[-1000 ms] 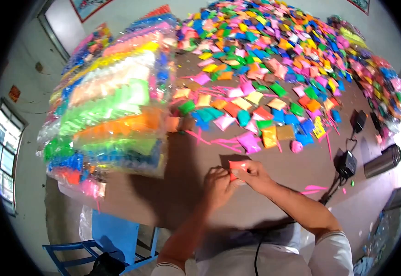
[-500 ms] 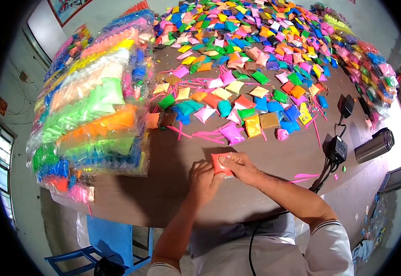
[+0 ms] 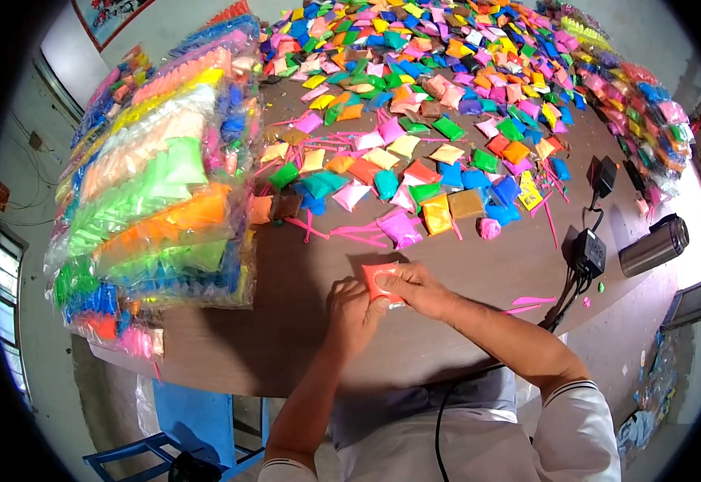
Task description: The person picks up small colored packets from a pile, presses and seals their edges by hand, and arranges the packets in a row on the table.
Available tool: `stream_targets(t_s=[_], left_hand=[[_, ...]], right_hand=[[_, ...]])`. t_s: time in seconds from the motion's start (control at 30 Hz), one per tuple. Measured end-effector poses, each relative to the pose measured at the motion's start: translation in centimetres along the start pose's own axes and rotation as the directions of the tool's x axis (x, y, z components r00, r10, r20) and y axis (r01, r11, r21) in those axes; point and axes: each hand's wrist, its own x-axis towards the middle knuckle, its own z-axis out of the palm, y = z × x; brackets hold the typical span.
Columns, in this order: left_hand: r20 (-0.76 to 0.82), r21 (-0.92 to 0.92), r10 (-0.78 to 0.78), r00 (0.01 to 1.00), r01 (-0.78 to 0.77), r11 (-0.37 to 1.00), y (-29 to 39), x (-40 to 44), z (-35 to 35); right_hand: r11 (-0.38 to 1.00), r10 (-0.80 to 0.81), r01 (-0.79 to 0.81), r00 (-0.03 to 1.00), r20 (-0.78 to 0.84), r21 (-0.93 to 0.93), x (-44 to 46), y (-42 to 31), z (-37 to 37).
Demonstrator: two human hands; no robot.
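A small red-orange packet is held between both hands above the brown table, near its front edge. My left hand grips the packet's lower left side, its fingers curled. From the right, my right hand pinches it, with the thumb lying across its face. Beyond the hands lie a magenta packet, a yellow-orange packet and a brown packet.
Stacked clear bags of coloured packets stand at the left. A large heap of loose packets covers the back. At the right are a black power adapter, a metal flask and pink plastic strips. A blue chair stands below left.
The view has shifted, so the table and hands appear farther left. The red-orange packet, mostly covered by fingers earlier, now shows more of its face. Both hands still hold it.
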Motion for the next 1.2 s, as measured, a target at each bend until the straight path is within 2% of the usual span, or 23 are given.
stream_targets(t_s=[0.13,0.27,0.33,0.37,0.43,0.47,0.53,0.73,0.87,0.93,1.03,1.17,1.2], left_hand=[[-0.02,0.052,0.029,0.999,-0.028,0.998,0.5,0.2,0.0],[-0.003,0.029,0.02,1.0,-0.02,0.999,0.6,0.2,-0.1],[-0.018,-0.011,-0.026,1.0,0.025,1.0,0.8,0.3,-0.2],[-0.018,-0.011,-0.025,1.0,0.025,1.0,0.7,0.3,-0.2],[0.005,-0.044,-0.043,0.999,0.043,0.998,0.5,0.2,-0.3],[0.004,-0.043,-0.042,0.999,0.042,0.998,0.6,0.3,-0.3],[0.007,-0.074,-0.064,0.998,0.065,0.995,0.8,0.4,-0.4],[0.002,-0.051,-0.005,1.0,0.005,0.999,1.3,0.9,-0.6],[-0.011,-0.043,-0.01,1.0,0.009,0.999,0.8,0.6,-0.4],[-0.034,-0.218,-0.058,0.998,0.049,0.975,0.4,0.5,-0.3],[-0.125,-0.328,-0.098,0.987,0.052,0.943,0.5,0.6,0.1],[-0.129,-0.324,-0.039,0.991,-0.005,0.946,0.6,0.8,-0.4],[-0.086,-0.245,0.001,0.996,-0.023,0.969,1.2,1.1,-0.8]], right_hand=[[0.997,0.021,-0.024,0.999,-0.033,-0.079,-0.1,0.5,-0.2],[0.997,-0.016,0.011,0.998,-0.063,-0.082,0.0,0.7,-0.2],[0.992,0.119,-0.121,0.99,-0.07,-0.03,0.0,0.3,-0.6],[0.992,0.118,-0.121,0.99,-0.07,-0.031,0.1,0.8,-0.9],[0.948,0.048,-0.057,0.998,0.038,0.312,0.6,2.1,-1.8],[0.949,0.047,-0.056,0.998,0.038,0.311,0.7,2.6,-2.3],[0.9,-0.025,-0.026,0.994,0.11,0.435,0.7,2.3,-2.6],[0.945,0.087,-0.104,0.994,0.068,0.311,0.1,0.5,-2.2],[0.939,0.071,-0.077,0.997,0.032,0.336,0.0,0.3,-1.9],[0.935,0.026,-0.079,0.987,0.156,0.345,0.2,0.9,-2.6],[0.935,0.075,-0.103,0.993,0.093,0.34,0.3,1.2,-2.4],[0.965,0.081,-0.092,0.995,0.057,0.244,0.5,1.5,-2.1],[0.982,0.049,-0.059,0.997,0.059,0.178,0.6,1.5,-2.0]])
